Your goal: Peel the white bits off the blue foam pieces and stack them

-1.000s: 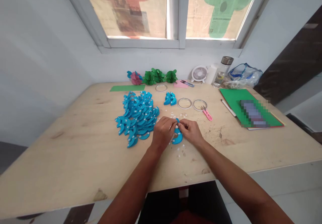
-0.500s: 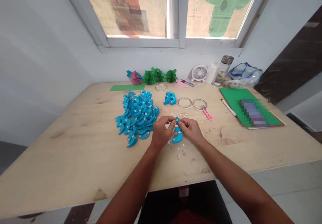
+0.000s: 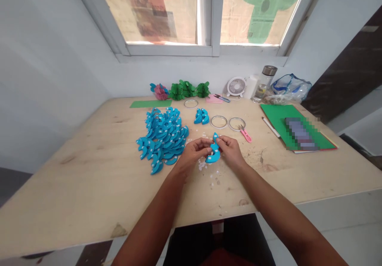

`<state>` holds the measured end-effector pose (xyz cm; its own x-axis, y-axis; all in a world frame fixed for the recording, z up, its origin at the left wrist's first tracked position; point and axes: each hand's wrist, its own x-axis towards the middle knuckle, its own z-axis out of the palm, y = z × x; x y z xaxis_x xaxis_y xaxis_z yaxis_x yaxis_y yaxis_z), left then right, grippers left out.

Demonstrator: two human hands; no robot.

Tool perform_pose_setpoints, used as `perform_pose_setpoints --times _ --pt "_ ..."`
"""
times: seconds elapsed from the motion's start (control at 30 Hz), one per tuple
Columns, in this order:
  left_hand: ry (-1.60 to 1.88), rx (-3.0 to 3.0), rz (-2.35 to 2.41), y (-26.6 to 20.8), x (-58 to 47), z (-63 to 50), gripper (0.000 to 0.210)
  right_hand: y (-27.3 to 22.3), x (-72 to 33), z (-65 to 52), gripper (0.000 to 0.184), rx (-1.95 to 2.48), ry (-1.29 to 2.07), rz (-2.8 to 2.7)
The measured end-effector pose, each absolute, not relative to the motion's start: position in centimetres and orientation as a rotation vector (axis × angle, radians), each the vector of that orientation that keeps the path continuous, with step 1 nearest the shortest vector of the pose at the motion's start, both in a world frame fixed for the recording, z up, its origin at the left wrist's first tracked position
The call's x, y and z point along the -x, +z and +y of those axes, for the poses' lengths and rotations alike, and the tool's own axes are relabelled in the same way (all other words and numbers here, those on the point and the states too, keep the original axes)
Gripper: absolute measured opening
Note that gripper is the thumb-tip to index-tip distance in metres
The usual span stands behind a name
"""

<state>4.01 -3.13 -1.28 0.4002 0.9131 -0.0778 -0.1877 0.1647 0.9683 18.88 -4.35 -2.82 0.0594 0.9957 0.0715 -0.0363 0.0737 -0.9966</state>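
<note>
Between my two hands is a blue curved paper piece with small white tape squares on it. My left hand pinches its left edge between thumb and fingers. The fingers of my right hand are closed on its upper right side. Little white paper scraps lie on the table just under it. To the left of my hands spreads a big heap of similar blue paper pieces, many with white squares. A smaller group of blue pieces sits beyond my hands.
Tape rolls and pink-handled thread snips lie beyond my right hand. Green paper flowers, a small white fan and a glass bottle stand along the wall. A pen and green folder are at the right.
The blue piece has been lifted and turned, its curved lower part now shifted slightly right and up. My left hand's fingers have stretched further along it.
</note>
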Motion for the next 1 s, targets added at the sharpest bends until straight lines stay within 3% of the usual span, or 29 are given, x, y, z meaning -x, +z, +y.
perform_pose_setpoints --times 0.47,0.6,0.73,1.0 --pt "1.132 -1.103 0.928 -1.0 -4.0 -2.6 0.023 -2.5 -18.9 -4.5 0.046 1.066 1.489 -1.098" --pt "1.163 -1.091 0.965 -1.2 -4.0 -2.4 0.025 -2.2 -19.0 -4.5 0.049 1.171 1.313 -1.181" --pt "1.155 -1.055 0.992 -1.1 -4.0 -2.4 0.027 -1.2 -19.2 -4.8 0.032 1.194 1.024 -1.219" --pt "1.144 -1.057 0.979 -0.7 -3.8 -2.6 0.025 -0.2 -19.6 -5.4 0.032 1.076 1.058 -1.400"
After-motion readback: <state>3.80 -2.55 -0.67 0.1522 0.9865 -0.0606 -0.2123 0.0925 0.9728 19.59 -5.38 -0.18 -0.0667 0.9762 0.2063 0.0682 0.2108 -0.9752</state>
